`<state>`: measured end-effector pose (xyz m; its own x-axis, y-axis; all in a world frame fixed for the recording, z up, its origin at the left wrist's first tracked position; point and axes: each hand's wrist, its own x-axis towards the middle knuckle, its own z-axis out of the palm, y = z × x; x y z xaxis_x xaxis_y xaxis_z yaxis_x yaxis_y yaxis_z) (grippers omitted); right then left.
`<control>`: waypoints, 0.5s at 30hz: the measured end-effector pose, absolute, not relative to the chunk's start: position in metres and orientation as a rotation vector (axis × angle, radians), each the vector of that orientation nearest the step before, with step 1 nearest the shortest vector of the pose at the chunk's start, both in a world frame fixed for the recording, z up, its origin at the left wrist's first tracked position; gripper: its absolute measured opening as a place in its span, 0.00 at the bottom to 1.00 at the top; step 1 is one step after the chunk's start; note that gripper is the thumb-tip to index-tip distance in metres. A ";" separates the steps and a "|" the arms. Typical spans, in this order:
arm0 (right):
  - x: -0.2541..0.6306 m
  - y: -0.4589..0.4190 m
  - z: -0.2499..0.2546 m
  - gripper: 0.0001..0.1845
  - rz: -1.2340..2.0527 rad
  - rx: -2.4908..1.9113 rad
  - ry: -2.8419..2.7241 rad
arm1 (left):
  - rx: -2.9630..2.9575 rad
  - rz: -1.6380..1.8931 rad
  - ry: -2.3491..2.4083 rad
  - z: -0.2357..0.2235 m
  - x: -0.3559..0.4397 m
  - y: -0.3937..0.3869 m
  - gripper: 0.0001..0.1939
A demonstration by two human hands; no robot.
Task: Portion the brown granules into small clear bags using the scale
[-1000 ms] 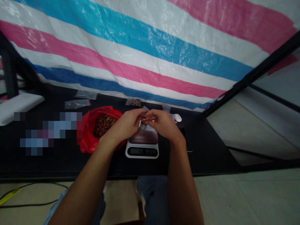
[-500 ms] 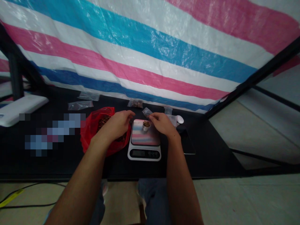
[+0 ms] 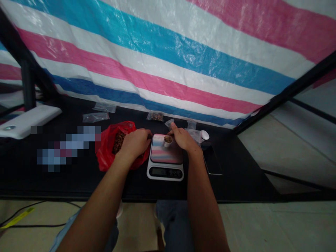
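Observation:
My left hand point(image 3: 137, 141) rests over the right side of a red plastic bag point(image 3: 103, 159) filled with small brown pieces. Its fingers are curled together, and anything in them is hidden. At the centre stands a white kitchen scale point(image 3: 166, 175) with a striped, shiny top. A small clear cup point(image 3: 168, 141) of brown pieces sits upright on it. My right hand point(image 3: 183, 139) is just right of the cup, thumb and forefinger apart; I see nothing between them. Behind its fingertips lies a small clear zip bag point(image 3: 169, 123).
A filled zip bag point(image 3: 155, 116) lies at the back, with flat zip bags point(image 3: 96, 117) to its left. A dark phone point(image 3: 213, 161) and a white round object point(image 3: 205, 135) lie right. A white device point(image 3: 31, 120) stands far left. A striped sheet point(image 3: 157, 70) walls the back.
My left hand has lowered onto the bag's right side and its fingers have curled in. My right thumb and forefinger have spread apart beside the cup. The view has shifted slightly.

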<state>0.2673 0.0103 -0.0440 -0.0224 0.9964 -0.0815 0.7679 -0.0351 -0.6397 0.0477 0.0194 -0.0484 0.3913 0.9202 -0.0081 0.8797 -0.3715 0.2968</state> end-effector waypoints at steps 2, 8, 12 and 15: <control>0.270 0.010 -0.044 0.45 0.731 -1.885 -1.809 | 2.368 0.242 1.636 -0.048 0.049 0.020 0.18; 0.270 0.010 -0.047 0.44 0.817 -1.759 -1.750 | 2.348 0.217 1.692 -0.051 0.051 0.021 0.17; 0.264 0.009 -0.046 0.45 0.906 -1.678 -1.785 | 2.357 0.216 1.697 -0.053 0.051 0.022 0.18; 0.265 0.008 -0.044 0.45 0.902 -1.699 -1.811 | 2.352 0.258 1.692 -0.051 0.049 0.023 0.18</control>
